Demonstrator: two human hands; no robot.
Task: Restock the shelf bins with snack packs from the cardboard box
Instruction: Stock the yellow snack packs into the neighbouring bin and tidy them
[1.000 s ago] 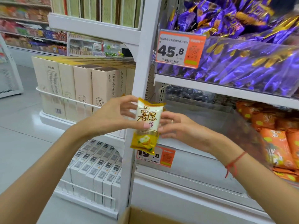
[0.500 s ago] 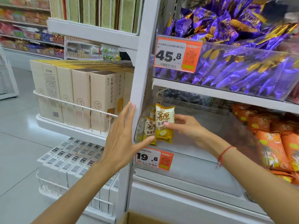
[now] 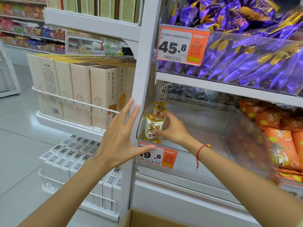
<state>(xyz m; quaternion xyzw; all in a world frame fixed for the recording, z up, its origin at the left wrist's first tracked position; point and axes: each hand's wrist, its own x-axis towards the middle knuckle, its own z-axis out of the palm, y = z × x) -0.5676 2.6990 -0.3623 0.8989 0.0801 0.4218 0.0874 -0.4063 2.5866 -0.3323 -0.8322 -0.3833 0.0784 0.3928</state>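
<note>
Just left of the frame's centre, the right hand (image 3: 172, 130) reaches into the clear plastic shelf bin (image 3: 213, 128) and pinches the front yellow-and-white snack pack (image 3: 153, 128) between thumb and curled fingers, setting it upright at the bin's left end. Behind it stand a few more packs of the same kind (image 3: 159, 107) in a short row, pressed against the white upright post (image 3: 142, 79). The rest of this bin, toward the centre right, looks bare.

The left hand (image 3: 121, 136) is spread flat with straight fingers, holding nothing; its fingertips lie on the post and its thumb touches the orange price tag marked 19.8 (image 3: 164, 157) on the bin's front edge. At the bottom centre only a brown corner of the cardboard box (image 3: 141, 218) shows, so how many packs remain in it cannot be told.

The likely trouble is the row tipping. The packs are light and slippery-looking and have nothing bracing them on the right, so letting go quickly could send the front one leaning or sliding flat, taking its neighbours along. A thumb pressing on the tag could also knock it crooked. To the right, orange snack packs (image 3: 277, 145) fill the neighbouring bin; a pack sliding that way could mix with the wrong stock.
</note>
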